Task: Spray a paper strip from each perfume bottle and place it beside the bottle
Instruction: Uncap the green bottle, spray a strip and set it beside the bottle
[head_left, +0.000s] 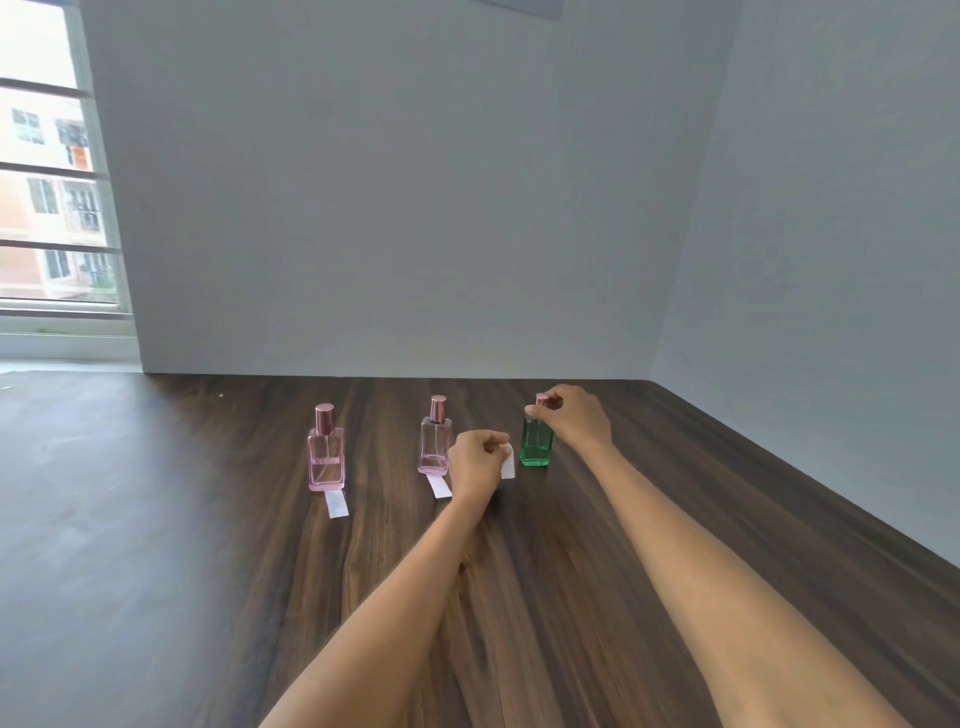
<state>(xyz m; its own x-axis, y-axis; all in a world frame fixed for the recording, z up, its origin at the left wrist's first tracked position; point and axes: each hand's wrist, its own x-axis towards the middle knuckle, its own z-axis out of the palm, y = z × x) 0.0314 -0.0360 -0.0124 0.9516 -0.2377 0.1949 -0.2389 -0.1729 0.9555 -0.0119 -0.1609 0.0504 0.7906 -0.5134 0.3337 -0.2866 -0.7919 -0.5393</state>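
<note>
Three perfume bottles stand in a row on the dark wooden table: a pink bottle at the left, a pale pink bottle in the middle and a green bottle at the right. A paper strip lies in front of the left bottle, and another strip in front of the middle one. My left hand pinches a third white strip just left of the green bottle. My right hand grips the pink cap of the green bottle.
A grey wall runs along the table's far edge and another along its right edge. A window is at the far left.
</note>
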